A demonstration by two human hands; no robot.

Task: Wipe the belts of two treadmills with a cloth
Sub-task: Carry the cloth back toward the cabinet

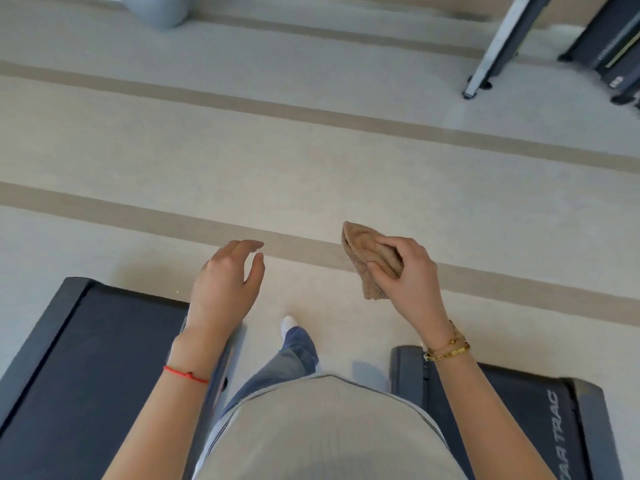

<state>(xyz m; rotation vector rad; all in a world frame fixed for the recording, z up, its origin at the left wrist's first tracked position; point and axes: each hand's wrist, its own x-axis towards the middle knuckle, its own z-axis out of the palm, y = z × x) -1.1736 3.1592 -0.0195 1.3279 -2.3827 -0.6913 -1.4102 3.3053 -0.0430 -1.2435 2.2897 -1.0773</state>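
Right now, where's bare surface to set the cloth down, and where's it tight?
Bare floor ahead of both hands, out to the machine legs far right. The left treadmill belt is bare left of the left hand. Tight: the gap between it and the right treadmill, filled by the person's leg. The right hand holds the cloth.

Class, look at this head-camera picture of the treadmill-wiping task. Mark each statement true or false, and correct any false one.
1. The right hand holds the cloth. True.
2. The left hand grips a spray bottle. False: it is open and holds nothing.
3. The cloth is pressed on a belt. False: it is held in the air above the floor.
4. A treadmill lies on each side of the person: left treadmill, right treadmill. True.
5. The cloth is blue. False: it is tan.
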